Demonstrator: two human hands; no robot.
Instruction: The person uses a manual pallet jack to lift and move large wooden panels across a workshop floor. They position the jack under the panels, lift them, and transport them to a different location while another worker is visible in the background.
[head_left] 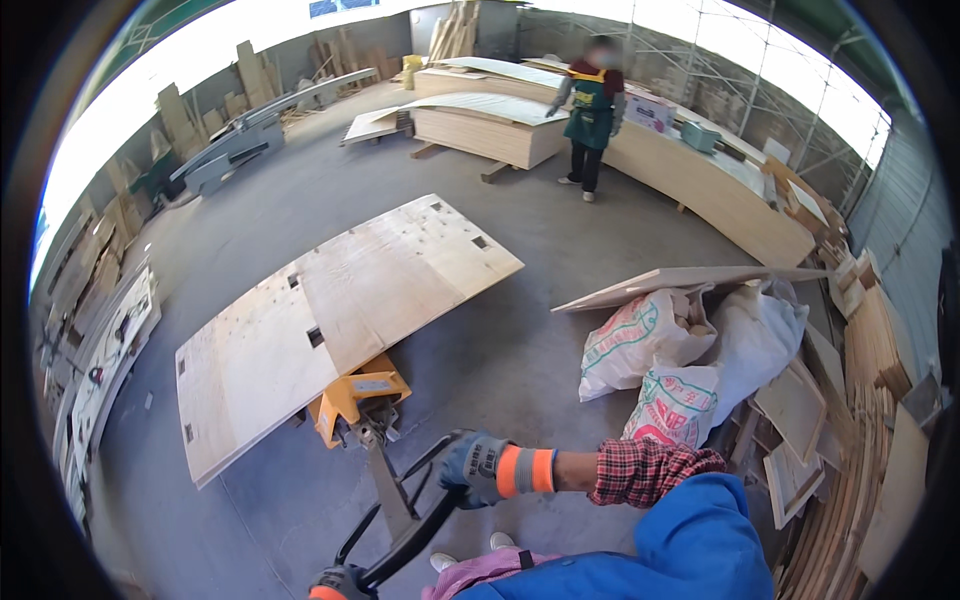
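**Pallet jack handle held in both gloved hands**

Pallet jack handle (pixel 415 505), a black loop on a grey shaft, sits low in the middle of the view, with gloved fingers (pixel 462 478) wrapped around its upper right side. That right hand (pixel 478 468) wears a blue-grey glove with an orange cuff, below a red plaid sleeve and a blue jacket. The left hand (pixel 338 583), gloved the same way, is closed on the lower end of the loop at the bottom edge, and is partly cut off.

The shaft runs up to the orange pallet jack (pixel 358 398), whose forks are hidden under large plywood sheets (pixel 340 310) with small square cut-outs. All of it stands on the grey concrete floor (pixel 500 360).

To the right lie white sacks (pixel 660 350) beside leaning boards. Farther back, a person in a green apron (pixel 592 115) stands near low plywood stacks (pixel 490 125).
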